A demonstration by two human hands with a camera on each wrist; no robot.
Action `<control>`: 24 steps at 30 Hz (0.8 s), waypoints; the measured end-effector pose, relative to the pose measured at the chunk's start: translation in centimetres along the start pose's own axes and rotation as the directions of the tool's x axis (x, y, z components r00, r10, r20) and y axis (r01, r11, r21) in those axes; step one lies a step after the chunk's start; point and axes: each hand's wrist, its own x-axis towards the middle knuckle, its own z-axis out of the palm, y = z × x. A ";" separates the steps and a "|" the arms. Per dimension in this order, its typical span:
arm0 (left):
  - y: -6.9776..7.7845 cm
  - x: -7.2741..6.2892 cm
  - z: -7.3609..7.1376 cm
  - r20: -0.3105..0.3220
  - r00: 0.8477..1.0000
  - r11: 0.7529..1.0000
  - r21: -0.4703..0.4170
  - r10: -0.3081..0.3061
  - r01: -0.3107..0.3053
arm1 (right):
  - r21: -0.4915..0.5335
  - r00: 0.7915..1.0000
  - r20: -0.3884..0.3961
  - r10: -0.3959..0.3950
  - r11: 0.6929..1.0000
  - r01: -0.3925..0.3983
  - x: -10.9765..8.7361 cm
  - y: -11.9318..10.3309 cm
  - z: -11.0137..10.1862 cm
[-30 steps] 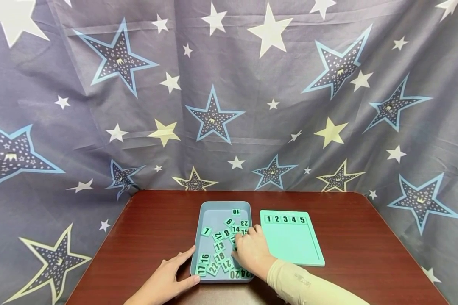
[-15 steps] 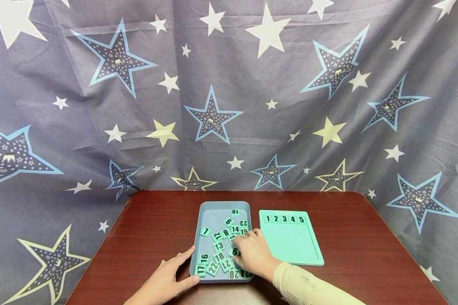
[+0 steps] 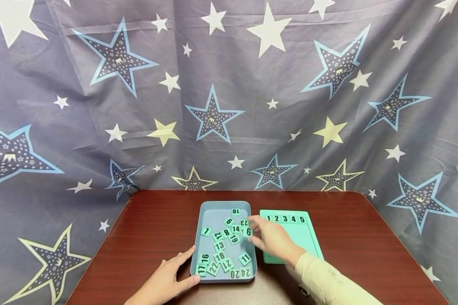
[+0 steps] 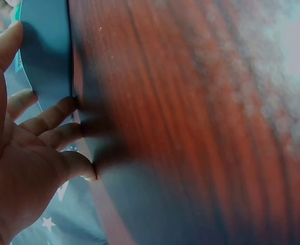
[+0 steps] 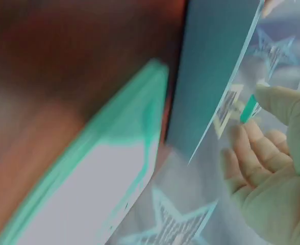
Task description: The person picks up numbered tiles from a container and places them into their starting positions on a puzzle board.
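Observation:
My right hand (image 3: pixel 272 237) pinches a small green number tile (image 3: pixel 249 232) between thumb and fingers above the right rim of the blue-grey tray (image 3: pixel 199 245). The tile's figure reads as 9 in the head view; its green edge (image 5: pixel 249 108) shows between the fingertips in the right wrist view. Several similar tiles lie scattered in the tray, among them 11 (image 3: pixel 245 258), 19 (image 3: pixel 234 239) and 7 (image 3: pixel 206 231). Extended fingers of my left hand (image 3: pixel 169 275) rest against the tray's left wall, with the thumb at its near left corner.
Right of the tray lies a flat green board (image 3: pixel 301 241), with tiles 1 to 5 in a row along its far edge. Both stand on a reddish-brown wooden table (image 3: pixel 156 228). A grey star-patterned cloth (image 3: pixel 229 161) hangs behind and at the sides.
My right hand has lifted the tile from the tray's near right part and carried it up and right to the rim. Tiles 11 and 19 are now uncovered. My left hand stays put.

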 end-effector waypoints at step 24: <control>0.0 0.1 0.0 -0.004 1.000 1.000 0.012 0.002 -0.002 | -0.317 0.998 -0.064 0.013 0.948 -0.033 -0.2 7.9 0.7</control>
